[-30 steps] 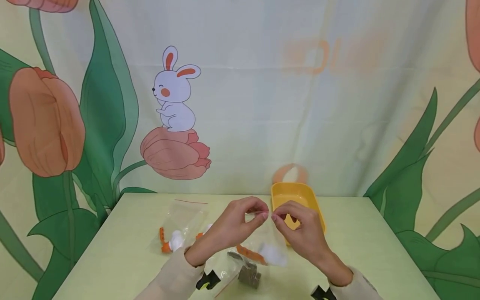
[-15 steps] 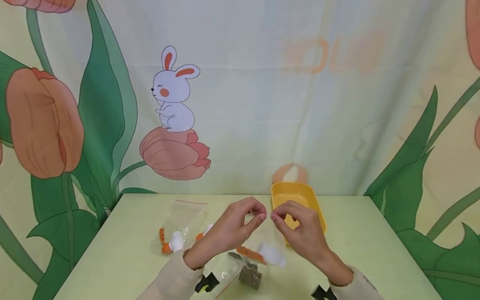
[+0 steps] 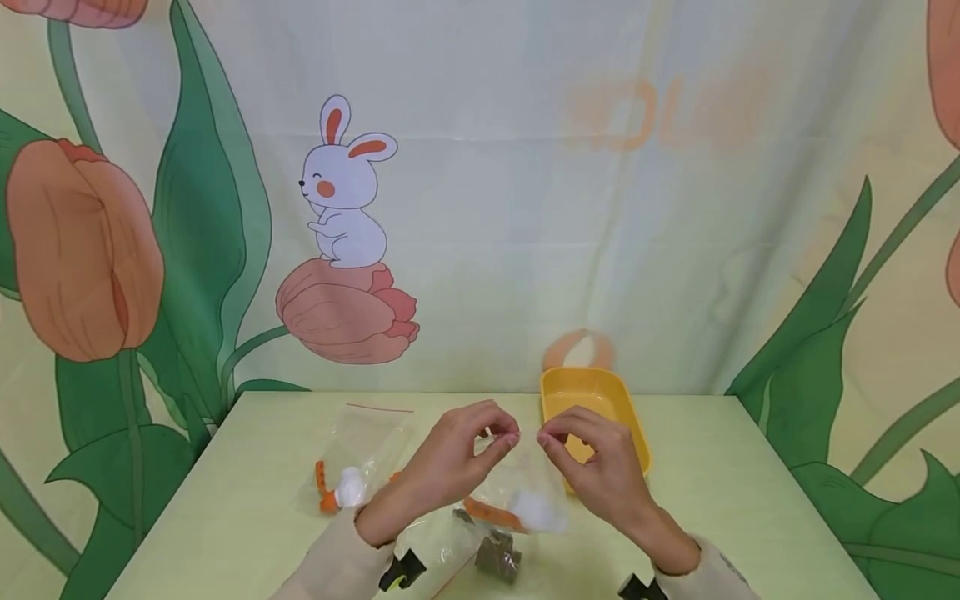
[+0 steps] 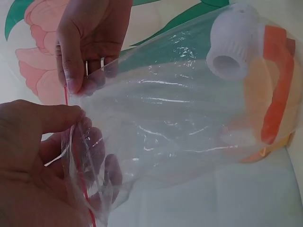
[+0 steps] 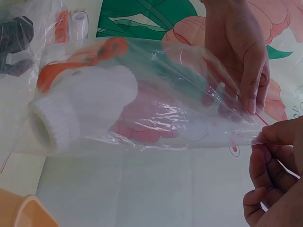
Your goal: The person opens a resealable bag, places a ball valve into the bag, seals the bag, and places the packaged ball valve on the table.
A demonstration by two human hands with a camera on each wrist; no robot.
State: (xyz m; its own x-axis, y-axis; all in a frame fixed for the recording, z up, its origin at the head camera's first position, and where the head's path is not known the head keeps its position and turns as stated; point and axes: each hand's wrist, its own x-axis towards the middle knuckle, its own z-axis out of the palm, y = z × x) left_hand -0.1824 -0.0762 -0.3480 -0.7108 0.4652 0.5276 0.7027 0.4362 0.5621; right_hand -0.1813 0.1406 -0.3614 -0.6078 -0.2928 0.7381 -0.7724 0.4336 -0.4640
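Note:
Between my hands hangs a clear zip bag (image 4: 165, 109) with a red line along its mouth. Inside it lie a white plastic pipe fitting (image 5: 90, 104) with a ribbed open end and an orange lever-shaped part (image 4: 279, 90). My left hand (image 3: 465, 450) pinches the bag's mouth between thumb and forefinger; the plastic is crumpled there in the left wrist view. My right hand (image 3: 603, 458) pinches the same edge a short way to the right. The bag hangs over the table, with the parts at its bottom end.
A yellow tray (image 3: 643, 433) stands behind my right hand. Another zip bag (image 3: 371, 433) with white and orange parts lies at left. A dark grey part (image 3: 497, 557) in clear plastic lies nearer on the pale green table (image 3: 720, 492). A printed cloth (image 3: 480, 208) hangs behind.
My left hand has moved a little left and down, and the gap between the fingertips of both hands has widened slightly. The held bag has shifted slightly left.

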